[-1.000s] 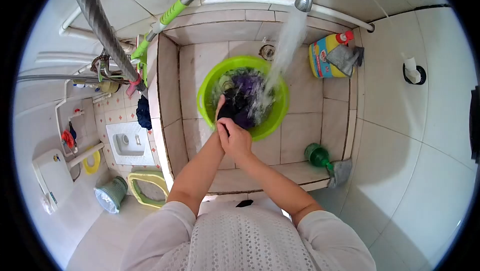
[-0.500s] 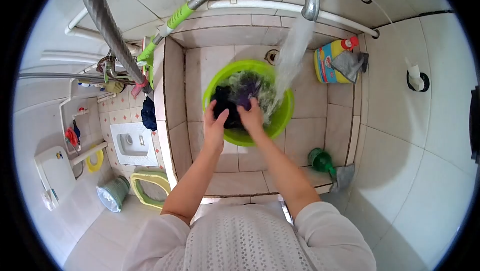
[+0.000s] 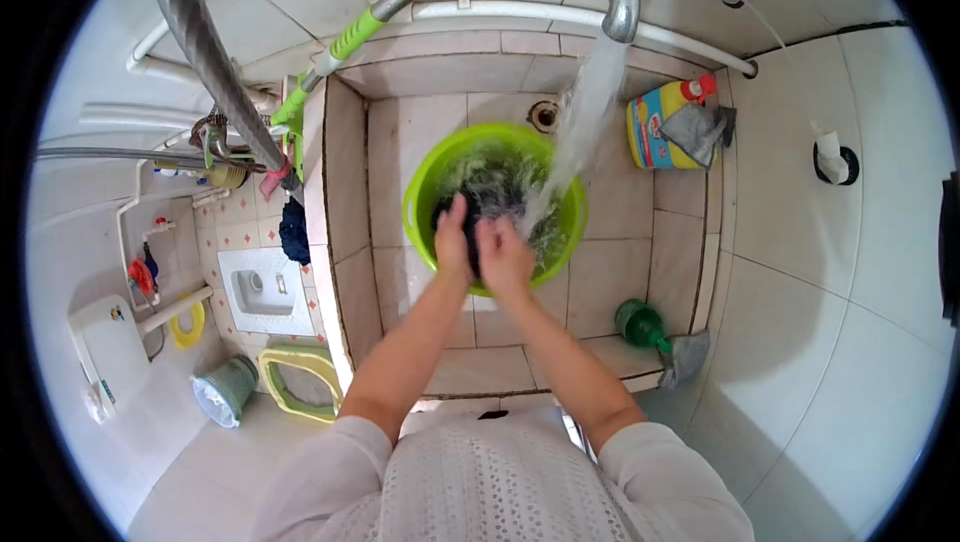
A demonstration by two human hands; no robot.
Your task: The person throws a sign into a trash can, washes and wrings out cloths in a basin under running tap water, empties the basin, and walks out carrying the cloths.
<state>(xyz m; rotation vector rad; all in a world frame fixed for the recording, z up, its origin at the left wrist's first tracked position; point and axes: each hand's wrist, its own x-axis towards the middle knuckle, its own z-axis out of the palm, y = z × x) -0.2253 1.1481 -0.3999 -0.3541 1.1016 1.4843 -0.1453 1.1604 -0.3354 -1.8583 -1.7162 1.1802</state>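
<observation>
A lime-green basin (image 3: 422,164) stands in the tiled trough, with churning water inside. Dark wet cloth (image 3: 473,225) lies in it, partly hidden by splashes and my hands. At the cloth's left side, my left hand (image 3: 455,245) presses round it, thumb side toward the right. My right hand (image 3: 506,254) is closed on the cloth close by, its fingers curled and slightly blurred. From the metal tap (image 3: 622,2), a thick stream of water (image 3: 585,122) falls into the basin's right side.
A yellow detergent jug (image 3: 672,124) with a grey rag (image 3: 692,132) stands at the trough's back right. A green bottle (image 3: 640,324) lies at front right beside another grey rag (image 3: 686,357). A drain hole (image 3: 543,116) sits behind the basin. A green-handled pole (image 3: 352,34) leans at left.
Both hands have drawn closer together, the left moving right and the right curling closed. The dark cloth has shifted and bunched between them. Water still runs.
</observation>
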